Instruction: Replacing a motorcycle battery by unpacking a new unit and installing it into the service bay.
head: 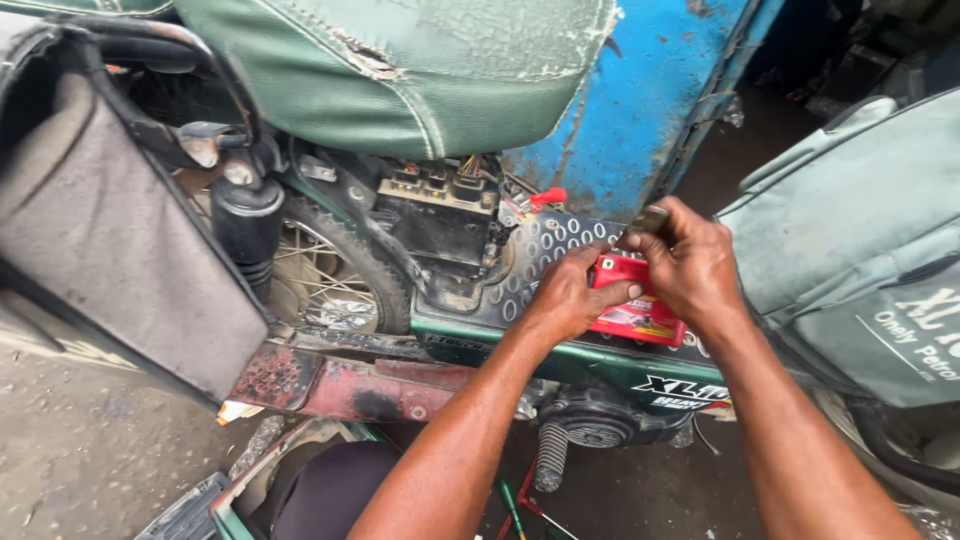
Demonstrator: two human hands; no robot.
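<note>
Rear wheel [330, 275] and open electrical bay [440, 215] beneath the green seat [400, 70]; left hand [565, 295] and right hand [690, 265], each grip closed around the red battery [630, 310] against the perforated side panel [550, 245].

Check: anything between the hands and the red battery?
Nothing visible. The left hand grips the red battery from its left side, and the right hand rests on its top edge, pinching a small metal piece.
</note>
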